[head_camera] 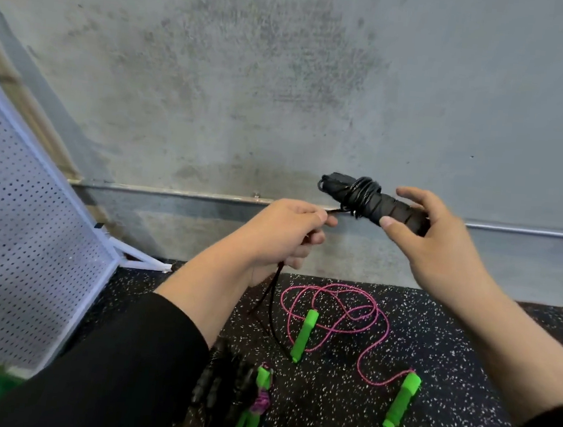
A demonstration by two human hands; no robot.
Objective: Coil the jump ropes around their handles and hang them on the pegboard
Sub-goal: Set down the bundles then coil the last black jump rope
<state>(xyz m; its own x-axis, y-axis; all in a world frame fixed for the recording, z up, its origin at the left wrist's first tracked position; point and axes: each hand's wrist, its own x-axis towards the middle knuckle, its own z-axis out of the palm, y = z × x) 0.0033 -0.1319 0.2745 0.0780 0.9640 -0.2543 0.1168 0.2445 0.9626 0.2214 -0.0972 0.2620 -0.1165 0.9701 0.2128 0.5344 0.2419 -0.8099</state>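
Here, the right hand (441,249) loosely cups the black handles (377,203) held mid-air, fingers partly spread; the left hand (288,234), fisted just beside them, pinches the black rope (273,298). Steady tension should lay turns snugly beyond the right-hand grip.

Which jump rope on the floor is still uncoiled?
The pink rope with two separate green handles, lying loose on the floor mat. The other green-handled rope, nearer the left sleeve, is already wound into a bundle.
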